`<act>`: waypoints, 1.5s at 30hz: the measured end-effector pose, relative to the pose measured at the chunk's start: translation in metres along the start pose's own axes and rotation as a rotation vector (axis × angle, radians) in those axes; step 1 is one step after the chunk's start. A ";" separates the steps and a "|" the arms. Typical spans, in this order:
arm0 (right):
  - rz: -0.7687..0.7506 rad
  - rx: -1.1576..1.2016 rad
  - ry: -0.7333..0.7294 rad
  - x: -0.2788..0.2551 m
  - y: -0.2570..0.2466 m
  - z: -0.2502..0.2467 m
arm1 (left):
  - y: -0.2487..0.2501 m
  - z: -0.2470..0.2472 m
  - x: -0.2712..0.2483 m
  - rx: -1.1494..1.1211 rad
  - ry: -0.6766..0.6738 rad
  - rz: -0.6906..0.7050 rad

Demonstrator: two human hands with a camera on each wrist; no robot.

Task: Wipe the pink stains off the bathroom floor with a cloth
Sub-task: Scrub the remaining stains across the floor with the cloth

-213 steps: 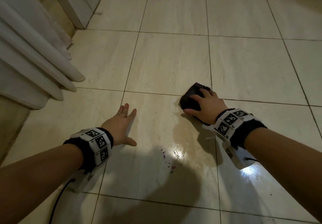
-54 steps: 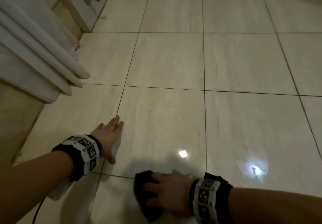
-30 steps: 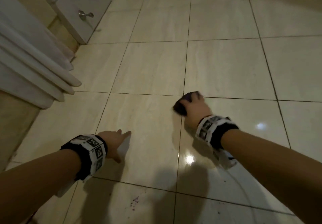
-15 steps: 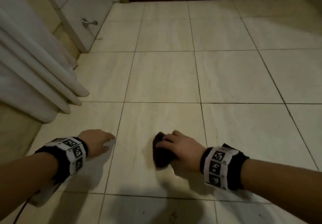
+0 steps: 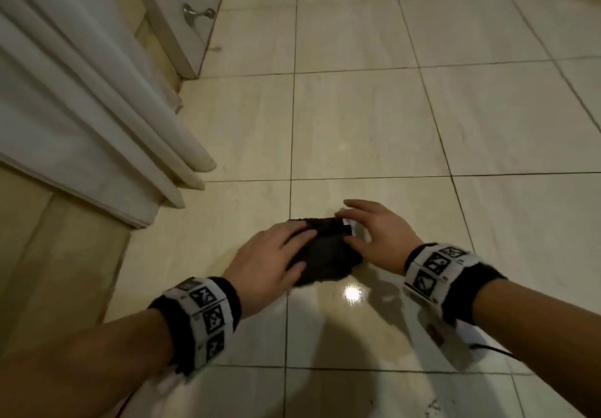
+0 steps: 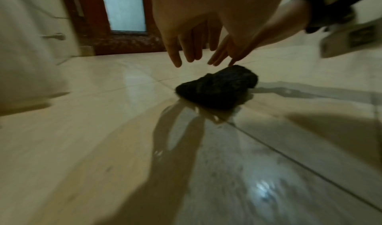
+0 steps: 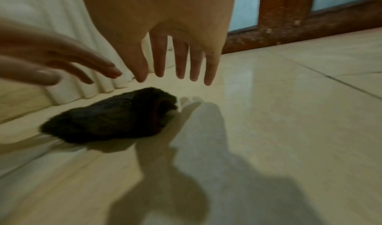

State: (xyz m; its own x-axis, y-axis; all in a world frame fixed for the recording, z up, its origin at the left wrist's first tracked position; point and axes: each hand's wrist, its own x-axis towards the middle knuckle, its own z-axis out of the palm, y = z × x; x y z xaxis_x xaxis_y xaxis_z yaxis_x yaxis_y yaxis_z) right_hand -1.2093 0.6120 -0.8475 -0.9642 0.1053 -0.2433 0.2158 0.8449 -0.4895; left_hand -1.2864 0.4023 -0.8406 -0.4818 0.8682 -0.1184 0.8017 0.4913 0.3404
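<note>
A dark, bunched cloth [image 5: 328,255] lies on the glossy beige tile floor [image 5: 374,124]. My left hand [image 5: 273,255] reaches over its left side and my right hand [image 5: 377,232] over its right side. In the left wrist view the left hand's straight fingers [image 6: 186,49] hang just above the cloth [image 6: 217,89], apart from it. In the right wrist view the right hand's spread fingers [image 7: 177,62] likewise hover above the cloth [image 7: 111,120], with the left hand [image 7: 62,62] beside them. Neither hand grips anything. No pink stain shows plainly; the tile near me has a wet sheen.
White pleated fabric [image 5: 97,108] hangs to the floor at the left, above a beige ledge [image 5: 48,271]. A white cabinet door with a metal knob [image 5: 198,14] stands at the back left. A wooden door with frosted glass [image 6: 124,8] closes the far end.
My right hand has let go of the cloth and lifted off it. My left hand has left the floor and come over to the cloth's left side.
</note>
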 end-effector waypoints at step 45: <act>-0.053 -0.204 -0.073 -0.009 -0.013 0.038 | -0.119 -0.028 0.038 0.174 -0.017 -0.469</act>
State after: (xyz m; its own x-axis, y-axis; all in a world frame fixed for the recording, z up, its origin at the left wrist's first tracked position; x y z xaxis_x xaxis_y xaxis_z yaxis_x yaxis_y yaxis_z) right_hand -1.1981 0.5803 -0.8708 -0.9582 0.0261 -0.2849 0.1222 0.9378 -0.3251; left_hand -1.4100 0.3748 -0.8599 -0.8000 0.5512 -0.2370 0.5479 0.8321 0.0860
